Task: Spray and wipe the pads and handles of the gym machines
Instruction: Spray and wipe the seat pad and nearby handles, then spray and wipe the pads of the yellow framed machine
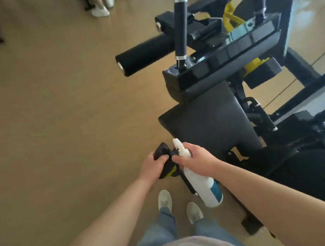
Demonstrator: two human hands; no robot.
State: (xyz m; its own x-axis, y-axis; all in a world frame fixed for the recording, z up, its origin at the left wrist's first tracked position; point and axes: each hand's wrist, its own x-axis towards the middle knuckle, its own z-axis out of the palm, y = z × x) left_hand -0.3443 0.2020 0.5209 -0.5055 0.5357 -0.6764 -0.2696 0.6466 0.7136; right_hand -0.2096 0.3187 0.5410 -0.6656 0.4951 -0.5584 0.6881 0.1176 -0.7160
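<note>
At our left hand (pixel 151 166): fingers curl round a bunched black cloth (pixel 162 149), just off the seat pad's near corner.
Right hand (pixel 198 158): we grip the neck of a white spray bottle (pixel 204 187); its nozzle sits just beside the cloth and its body tilts down toward our shoes (pixel 164 199).
Seat pad (pixel 211 123): dark, near corner just beyond our knuckles, left edge bordering bare floor.
Roller pad (pixel 143 57): juts left past the machine frame (pixel 220 61), over open floor.
Upright handle (pixel 180 29): rises from the frame's left end, crossing in front of the roller pad.
Floor (pixel 61 120): wide tan room on our left, up to another person's white shoes (pixel 101 9).
Right side: frame bars and yellow parts crowd together.
</note>
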